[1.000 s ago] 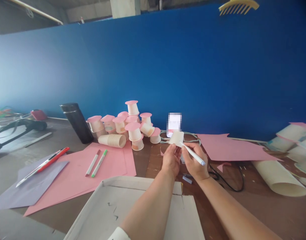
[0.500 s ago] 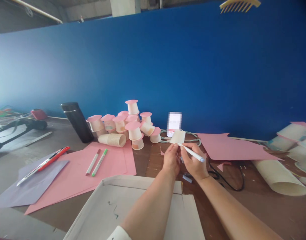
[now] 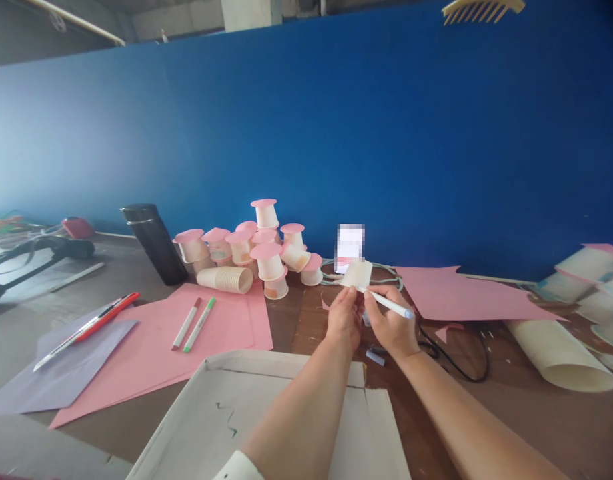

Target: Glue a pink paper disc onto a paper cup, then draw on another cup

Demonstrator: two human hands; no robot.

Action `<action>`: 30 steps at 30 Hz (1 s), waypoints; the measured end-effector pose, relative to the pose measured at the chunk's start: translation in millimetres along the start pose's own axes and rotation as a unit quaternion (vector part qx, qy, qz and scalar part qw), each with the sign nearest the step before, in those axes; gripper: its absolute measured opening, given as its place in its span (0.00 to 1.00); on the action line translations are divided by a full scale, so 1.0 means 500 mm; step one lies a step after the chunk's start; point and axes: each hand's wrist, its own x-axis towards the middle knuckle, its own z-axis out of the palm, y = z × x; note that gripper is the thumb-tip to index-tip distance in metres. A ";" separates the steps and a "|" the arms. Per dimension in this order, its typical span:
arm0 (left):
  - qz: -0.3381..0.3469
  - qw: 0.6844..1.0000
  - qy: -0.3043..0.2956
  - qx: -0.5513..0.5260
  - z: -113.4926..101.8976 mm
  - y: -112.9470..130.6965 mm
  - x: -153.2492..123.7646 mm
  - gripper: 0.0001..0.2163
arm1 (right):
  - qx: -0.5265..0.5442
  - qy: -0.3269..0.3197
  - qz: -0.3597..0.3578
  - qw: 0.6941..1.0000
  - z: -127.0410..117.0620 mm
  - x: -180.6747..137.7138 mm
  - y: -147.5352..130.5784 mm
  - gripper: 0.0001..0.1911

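My left hand (image 3: 343, 319) is closed on a small cream paper cup (image 3: 358, 273), held up above the brown table. My right hand (image 3: 390, 328) grips a white pen with a blue end (image 3: 389, 304), its tip touching the cup's side. Both hands are close together in the middle of the view. Behind them lies a pile of small paper cups with pink tops (image 3: 256, 248) and a sleeve of stacked cups on its side (image 3: 226, 279).
A white cardboard tray (image 3: 211, 413) sits under my forearms. Pink sheets (image 3: 156, 340) with two markers (image 3: 193, 325) lie left, with a purple sheet (image 3: 61, 373), a red cutter (image 3: 89, 329) and a black flask (image 3: 155, 245). More pink paper (image 3: 461, 293), a black cable (image 3: 456, 363) and rolled paper (image 3: 559, 353) lie right.
The pen has tilted flatter, its blue end moving slightly up and right. The cup has shifted a little in my left hand. Nothing else moved.
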 end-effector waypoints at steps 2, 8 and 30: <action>0.004 1.000 -0.003 -0.004 -0.001 -0.001 0.000 0.05 | -0.002 -0.002 -0.003 1.000 0.000 -0.001 0.000 0.08; -0.005 1.000 0.002 -0.010 -0.003 -0.001 0.001 0.05 | 0.004 0.001 -0.005 1.000 0.001 -0.002 0.002 0.08; -0.049 0.997 0.033 -0.051 0.003 0.010 -0.001 0.05 | -0.006 -0.001 -0.022 1.000 -0.002 0.001 -0.002 0.08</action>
